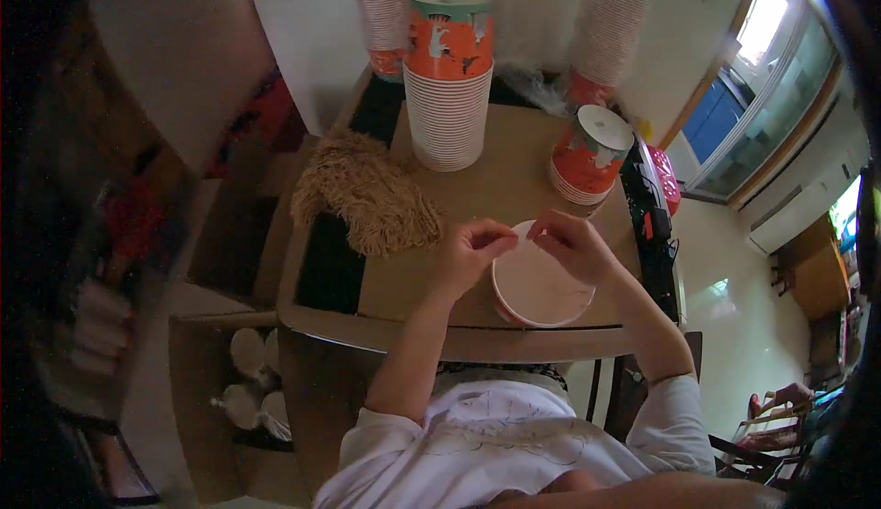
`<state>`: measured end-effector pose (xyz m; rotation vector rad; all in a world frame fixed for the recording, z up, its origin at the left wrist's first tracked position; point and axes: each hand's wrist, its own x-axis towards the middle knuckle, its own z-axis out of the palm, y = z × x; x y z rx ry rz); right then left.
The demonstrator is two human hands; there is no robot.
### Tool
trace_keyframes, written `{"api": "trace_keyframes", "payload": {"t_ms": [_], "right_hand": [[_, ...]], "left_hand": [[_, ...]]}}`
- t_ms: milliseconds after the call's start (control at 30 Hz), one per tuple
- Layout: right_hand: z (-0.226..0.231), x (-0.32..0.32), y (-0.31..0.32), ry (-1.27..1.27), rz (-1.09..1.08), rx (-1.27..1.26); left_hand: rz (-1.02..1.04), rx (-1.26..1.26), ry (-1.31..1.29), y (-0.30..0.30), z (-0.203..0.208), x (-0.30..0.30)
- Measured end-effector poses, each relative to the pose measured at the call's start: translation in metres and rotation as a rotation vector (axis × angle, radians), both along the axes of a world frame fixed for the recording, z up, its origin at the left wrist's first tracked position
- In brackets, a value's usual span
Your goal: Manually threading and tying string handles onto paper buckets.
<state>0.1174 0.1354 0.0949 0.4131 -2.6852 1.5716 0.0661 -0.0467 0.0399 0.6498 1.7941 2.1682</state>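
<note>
A white-lined paper tub stands with its mouth up at the table's near edge, in front of me. Over its far rim, my left hand and my right hand face each other with fingertips pinched. Anything between those fingertips is too small to make out. To the left of my left hand lies a heap of tan cord strands. Beyond my right hand is a short stack of orange and green paper tubs, turned bottom up.
A tall stack of upturned paper tubs rises at the table's middle back. More stacks stand against the wall, beside clear plastic wrap. A cardboard box on the floor at left holds wrapped stacks. Dark items and cables line the right edge.
</note>
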Motion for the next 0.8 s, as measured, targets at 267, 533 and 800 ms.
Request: {"api": "trace_keyframes", "payload": {"t_ms": [267, 533, 800], "right_hand": [[-0.003, -0.004, 0.004, -0.065, -0.044, -0.356], [-0.003, -0.005, 0.017, -0.169, -0.105, -0.337], [-0.007, -0.007, 0.016, 0.105, -0.096, -0.103]], "left_hand": [[-0.046, 0.046, -0.052, 0.017, 0.005, 0.002], [-0.042, -0.103, 0.007, 0.022, -0.011, -0.009], [-0.082, -0.070, -0.095, 0.028, 0.005, -0.004]]}}
